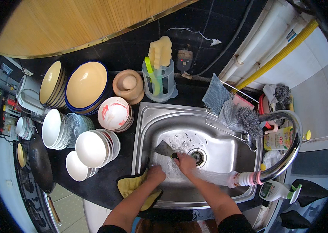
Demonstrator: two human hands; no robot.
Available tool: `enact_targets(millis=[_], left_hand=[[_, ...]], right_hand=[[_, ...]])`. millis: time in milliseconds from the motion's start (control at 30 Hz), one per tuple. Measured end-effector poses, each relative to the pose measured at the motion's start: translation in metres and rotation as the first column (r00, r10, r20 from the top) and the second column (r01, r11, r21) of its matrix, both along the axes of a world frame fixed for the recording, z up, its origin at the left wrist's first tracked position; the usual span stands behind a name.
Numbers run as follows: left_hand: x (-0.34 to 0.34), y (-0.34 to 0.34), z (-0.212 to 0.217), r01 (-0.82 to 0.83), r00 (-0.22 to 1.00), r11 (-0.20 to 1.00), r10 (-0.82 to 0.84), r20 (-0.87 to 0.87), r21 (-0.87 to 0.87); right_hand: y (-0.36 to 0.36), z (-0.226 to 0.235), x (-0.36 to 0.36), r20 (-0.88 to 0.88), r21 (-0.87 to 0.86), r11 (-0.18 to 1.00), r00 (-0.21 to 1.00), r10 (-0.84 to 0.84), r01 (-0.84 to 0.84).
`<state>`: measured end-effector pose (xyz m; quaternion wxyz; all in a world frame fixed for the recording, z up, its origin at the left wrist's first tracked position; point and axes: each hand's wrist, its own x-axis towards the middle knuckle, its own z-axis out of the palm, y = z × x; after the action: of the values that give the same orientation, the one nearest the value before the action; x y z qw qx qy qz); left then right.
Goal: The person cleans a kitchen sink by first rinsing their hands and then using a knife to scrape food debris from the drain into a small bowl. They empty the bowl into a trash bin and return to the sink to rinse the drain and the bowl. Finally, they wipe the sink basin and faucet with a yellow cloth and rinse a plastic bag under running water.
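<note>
In the steel sink (226, 155), my right hand (187, 163) is closed round the dark handle of a scraper with a flat grey blade (164, 148). The blade points left and lies low over the wet basin floor, where dark bits are scattered. Just left of it, my left hand (157, 174) is curled at the basin's left side; whatever its fingers hold, if anything, is hidden. A yellow cloth (131, 187) with a dark edge drapes over the sink's near left rim, under my left wrist. Water streams from the faucet (294, 143) past my right forearm.
Left of the sink stand stacked white bowls (90, 149), a patterned bowl stack (114, 113), a blue-rimmed basin (86, 85) and a wooden mortar (128, 86). Behind is a clear utensil holder (160, 79). A wire rack (230, 126) with scrubbers overhangs the right side; a spray bottle (274, 191) lies beyond.
</note>
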<state>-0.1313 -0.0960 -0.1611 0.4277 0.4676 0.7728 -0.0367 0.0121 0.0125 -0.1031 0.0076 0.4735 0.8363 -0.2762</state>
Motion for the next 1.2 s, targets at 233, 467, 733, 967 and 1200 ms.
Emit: enact_targets(millis=[233, 467, 733, 967, 1200], left_hand=[[0.006, -0.002, 0.028, 0.208, 0.972, 0.944, -0.229, -0.055, -0.257], [0.010, 0.005, 0.058, 0.345, 0.926, 0.885, -0.375, -0.038, -0.311], [0.007, 0.001, 0.063, 0.295, 0.953, 0.940, -0.302, -0.015, -0.175], [0.029, 0.002, 0.049, 0.221, 0.969, 0.974, -0.213, 0.124, -0.056], [0.056, -0.003, 0.023, 0.013, 0.919, 0.991, -0.063, 0.390, 0.130]], right_hand=[[0.006, 0.038, 0.068, 0.257, -0.034, 0.993, 0.959, 0.117, -0.112], [0.001, 0.009, 0.032, -0.023, 0.120, 0.964, 0.970, 0.241, -0.237], [-0.007, 0.016, 0.074, 0.195, 0.041, 0.975, 0.959, 0.208, -0.220], [0.023, 0.053, 0.088, 0.096, 0.052, 0.990, 0.986, -0.137, 0.132], [-0.013, -0.080, 0.112, 0.058, -0.409, 0.779, 0.865, -0.498, 0.475]])
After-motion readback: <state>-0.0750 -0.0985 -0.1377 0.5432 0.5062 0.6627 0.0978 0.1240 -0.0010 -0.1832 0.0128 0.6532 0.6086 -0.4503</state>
